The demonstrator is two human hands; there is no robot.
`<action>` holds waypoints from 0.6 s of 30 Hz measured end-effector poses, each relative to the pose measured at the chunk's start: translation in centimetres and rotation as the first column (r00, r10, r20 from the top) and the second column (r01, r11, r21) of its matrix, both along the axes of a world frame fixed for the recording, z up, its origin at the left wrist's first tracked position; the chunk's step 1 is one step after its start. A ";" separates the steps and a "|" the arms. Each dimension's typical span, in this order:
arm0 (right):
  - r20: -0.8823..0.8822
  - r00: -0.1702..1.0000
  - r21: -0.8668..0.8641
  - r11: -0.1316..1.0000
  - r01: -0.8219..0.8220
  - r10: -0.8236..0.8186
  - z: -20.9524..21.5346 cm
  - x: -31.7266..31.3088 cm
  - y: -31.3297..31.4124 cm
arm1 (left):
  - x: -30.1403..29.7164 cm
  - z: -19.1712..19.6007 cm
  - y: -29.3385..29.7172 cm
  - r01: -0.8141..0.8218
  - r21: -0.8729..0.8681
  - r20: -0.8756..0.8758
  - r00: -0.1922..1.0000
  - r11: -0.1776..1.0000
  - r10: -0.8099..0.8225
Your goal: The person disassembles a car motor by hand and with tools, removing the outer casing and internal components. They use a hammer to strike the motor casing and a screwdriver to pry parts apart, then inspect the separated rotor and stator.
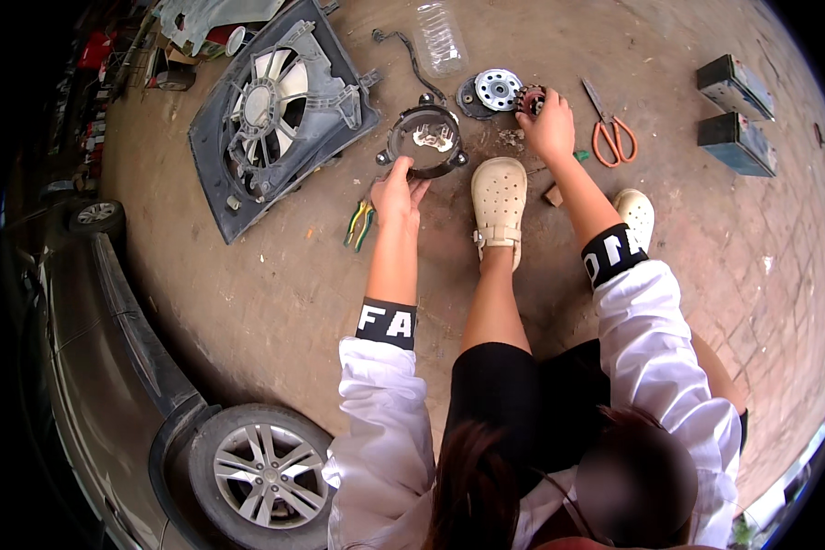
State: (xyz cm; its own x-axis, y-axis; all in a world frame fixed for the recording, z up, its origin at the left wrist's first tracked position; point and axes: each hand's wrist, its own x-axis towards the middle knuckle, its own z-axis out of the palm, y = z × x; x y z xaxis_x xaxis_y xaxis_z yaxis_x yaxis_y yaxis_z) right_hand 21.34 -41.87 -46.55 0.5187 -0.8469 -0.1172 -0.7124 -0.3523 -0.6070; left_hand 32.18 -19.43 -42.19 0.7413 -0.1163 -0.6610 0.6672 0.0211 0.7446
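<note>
My left hand grips the near rim of a round black motor housing, which has mounting ears and a dark cable running from its far side. Pale fittings show inside the ring. To the right, my right hand has its fingers closed round a dark, reddish-brown motor armature, partly hidden by the fingers. Between the two lies a silver disc with holes, partly over a black round part. Pliers with yellow-green handles lie just below my left wrist.
A large radiator fan in its shroud lies at the far left. Orange-handled scissors and two batteries are to the right. A clear plastic bottle lies beyond the cable. A parked car flanks the left side.
</note>
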 end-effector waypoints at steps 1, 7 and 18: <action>-0.027 0.997 0.021 0.998 -0.067 0.067 -1.3 0.2 -1.6 | 0.5 -0.5 -1.4 0.008 0.019 -0.010 1.000 1.000 -0.008; -0.030 0.916 -0.008 0.917 -0.399 0.399 -5.9 0.2 -6.7 | 2.8 -5.8 -8.8 0.071 0.021 -0.126 0.990 0.997 -0.067; -0.087 0.961 -0.251 0.928 -0.277 0.263 -7.3 -1.0 -5.4 | 2.3 -9.4 -15.9 -0.124 0.029 -0.198 0.972 0.992 0.127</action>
State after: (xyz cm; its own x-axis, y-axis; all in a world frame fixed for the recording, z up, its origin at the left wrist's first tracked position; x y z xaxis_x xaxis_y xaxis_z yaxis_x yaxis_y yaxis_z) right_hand 20.34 -47.29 -53.89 0.7309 -0.6803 0.0545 -0.5958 -0.6750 -0.4351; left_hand 34.48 -35.36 -51.58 0.6026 -0.0187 -0.7979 0.7949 0.1029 0.5979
